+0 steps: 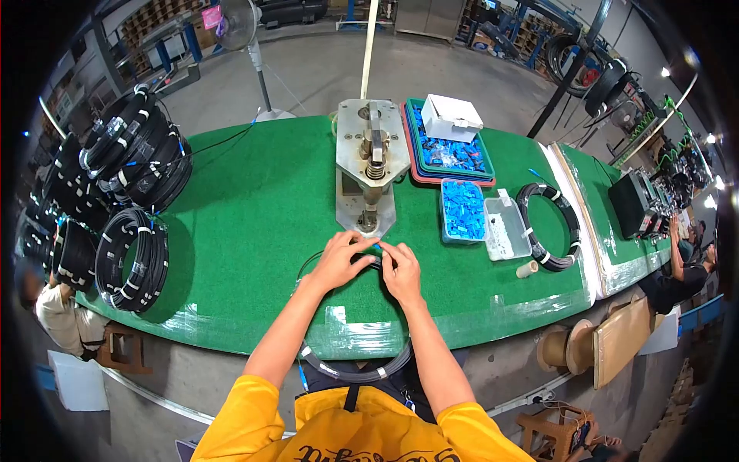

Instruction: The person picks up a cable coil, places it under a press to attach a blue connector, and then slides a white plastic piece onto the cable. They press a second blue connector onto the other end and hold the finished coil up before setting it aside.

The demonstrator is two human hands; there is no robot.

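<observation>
My left hand (pixel 342 259) and my right hand (pixel 401 271) meet at the front of a metal bench press (pixel 373 158). Between their fingertips is a small blue connector (pixel 377 246), pinched from both sides just below the press's lower die. Fingers partly cover it, so its exact shape is hidden. A coil of black cable (pixel 356 376), bound with white ties, hangs over the table edge against my lap. Part of its loop passes under my hands and wrists.
On the green table (pixel 254 254), right of the press, are a tub of blue connectors (pixel 464 212), a tub of small white parts (pixel 504 231), stacked trays (pixel 485 158) with a white box (pixel 453 118), and a cable coil (pixel 549 227). More black coils (pixel 132 260) stand left. Other people sit at both sides.
</observation>
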